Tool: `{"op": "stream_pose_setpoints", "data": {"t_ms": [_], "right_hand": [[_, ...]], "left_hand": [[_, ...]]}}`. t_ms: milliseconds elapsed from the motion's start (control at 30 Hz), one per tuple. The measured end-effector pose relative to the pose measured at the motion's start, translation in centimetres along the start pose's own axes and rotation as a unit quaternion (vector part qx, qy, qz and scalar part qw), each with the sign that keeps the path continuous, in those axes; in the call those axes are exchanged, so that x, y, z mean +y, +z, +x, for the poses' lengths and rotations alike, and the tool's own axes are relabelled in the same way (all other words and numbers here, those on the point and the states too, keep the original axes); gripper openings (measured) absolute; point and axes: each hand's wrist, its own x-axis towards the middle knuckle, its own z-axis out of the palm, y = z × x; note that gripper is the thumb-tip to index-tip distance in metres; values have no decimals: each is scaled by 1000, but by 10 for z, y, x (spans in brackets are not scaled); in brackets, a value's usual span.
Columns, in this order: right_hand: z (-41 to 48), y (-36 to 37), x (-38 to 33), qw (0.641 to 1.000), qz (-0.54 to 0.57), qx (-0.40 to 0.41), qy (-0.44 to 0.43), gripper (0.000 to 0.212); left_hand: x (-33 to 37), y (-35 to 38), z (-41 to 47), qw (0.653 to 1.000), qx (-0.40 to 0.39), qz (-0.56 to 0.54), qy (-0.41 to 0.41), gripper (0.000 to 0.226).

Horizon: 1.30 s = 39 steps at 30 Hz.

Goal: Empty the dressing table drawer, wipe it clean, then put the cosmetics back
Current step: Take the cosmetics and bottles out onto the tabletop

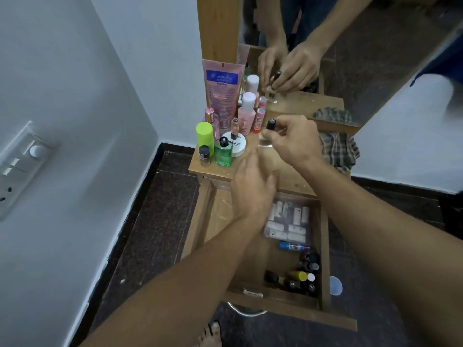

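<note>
**Wooden drawer (pixel 325 246) open, small bottle (pixel 266 142) held at the bench (pixel 218 169)**

The drawer is pulled out under the bench, and it is not empty. In it lie a clear case (pixel 288 221) full of pale tubes and a blue tube (pixel 293 246). A bunch of dark little bottles (pixel 309 265) sits in the near right corner. A yellow bottle (pixel 298 275) lies with them.

The right hand (pixel 293 142) is over the bench top. Its fingers and thumb pinch the small bottle, which is clear with a black cap. The bottle is upright. I cannot tell if its bottom touches the bench.

The left hand (pixel 253 189) holds nothing. Its fingers are straight and close together. It is over the front edge of the bench, just beside the right hand.

Many things stand close together on the left part of the bench. There is a big pink tube (pixel 223 88), a bottle with a lime green cap (pixel 205 135) and a green bottle (pixel 223 155). There is also a white round tub (pixel 238 146), a pink bottle (pixel 246 115) with a white cap and a tiny jar (pixel 204 156) with a black lid.

A checked cloth (pixel 338 151) lies at the right end of the bench, under the mirror (pixel 375 58). The mirror shows both hands and the small bottle again.
</note>
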Motion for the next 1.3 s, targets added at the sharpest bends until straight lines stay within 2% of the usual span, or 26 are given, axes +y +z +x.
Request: {"op": "stream_pose_setpoints", "data": {"t_ms": [100,233,567,733,833,900,967,1000,1067,1133,1200,1300], "right_hand": [[13,14,-4,999,-16,18,39,19],[21,29,-7,998,-14,13,63,16],[23,38,-7,997,-18,25,74,17],[9,17,3,997,-3,23,80,39],[-26,-8,11,998,-36,13,52,25],[-59,-20,20,997,-73,-33,21,15],[-94,-23,32,987,-116,-109,8,9],[-109,-20,39,977,-145,-158,15,8],[-133,-12,50,937,-239,-255,25,8],[-148,-4,57,881,-336,-333,3,12],[-156,3,60,844,-388,-370,-29,13],[-162,14,64,824,-420,-372,-72,19]], "left_hand": [[-6,6,-3,1000,16,-11,2,56],[-7,5,-2,999,34,-20,3,45],[-13,4,-1,999,32,-6,18,51],[-21,5,-5,998,29,-19,53,49],[-26,3,-18,995,34,-42,86,34],[-31,1,-32,991,37,-39,119,18],[-40,2,-50,993,3,-12,119,8],[-45,4,-58,995,-39,8,95,6],[-55,9,-72,986,-153,61,4,8],[-61,13,-83,958,-255,106,-75,14],[-63,16,-90,933,-317,121,-119,18],[-65,20,-94,914,-349,135,-155,17]]}}
